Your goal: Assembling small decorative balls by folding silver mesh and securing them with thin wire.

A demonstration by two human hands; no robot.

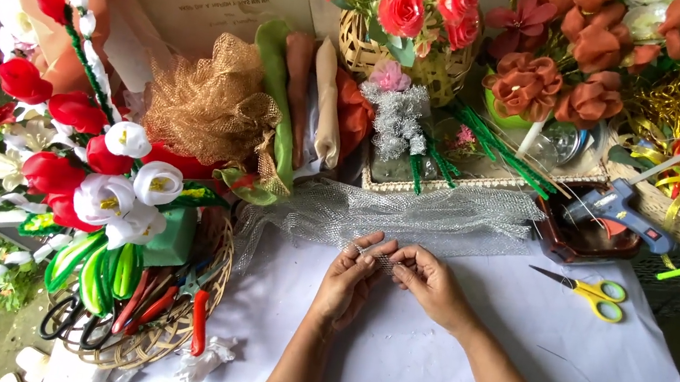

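My left hand [347,282] and my right hand [430,283] meet over a white sheet [513,352] on the table. Both pinch a small piece of silver mesh [377,254] between their fingertips. A wide strip of the same silver mesh [408,215] lies crumpled just beyond the hands. The exact shape of the small piece is hard to tell.
Yellow-handled scissors [596,295] lie to the right. A blue glue gun [620,209] rests on a brown tray [570,243]. At left a wicker basket [156,339] holds pliers and scissors beside red and white artificial flowers [104,174]. Gold netting [209,104], fabric rolls and flower baskets crowd the back.
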